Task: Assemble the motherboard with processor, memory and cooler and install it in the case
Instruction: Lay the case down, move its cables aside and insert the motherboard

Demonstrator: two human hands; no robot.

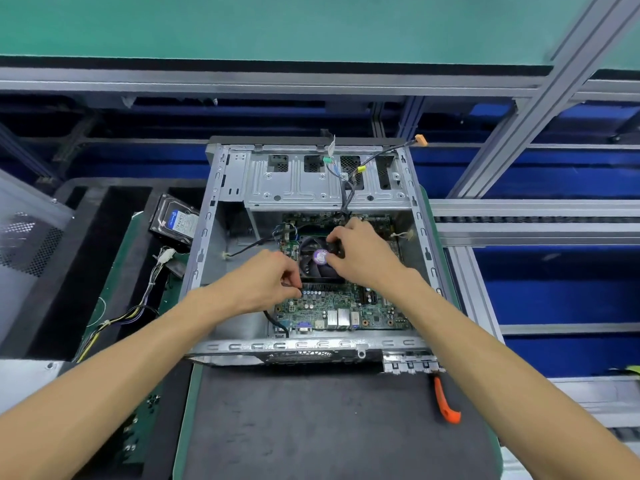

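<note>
An open metal computer case (221,202) lies on a dark mat with a green motherboard (332,306) inside it. A black cooler fan (313,259) with a purple hub sticker sits on the board. My left hand (263,278) is at the cooler's near left corner, its fingers curled and pinching at the heatsink edge. My right hand (360,251) lies over the cooler's right side, fingers curled round its far right part. The processor and any memory are hidden from me.
A hard drive (175,220) leans left of the case, above a bundle of power cables (145,299). An orange-handled tool (445,403) lies on the mat (311,427) at the near right. Front-panel cables (349,188) hang over the drive cage. Aluminium rails run on the right.
</note>
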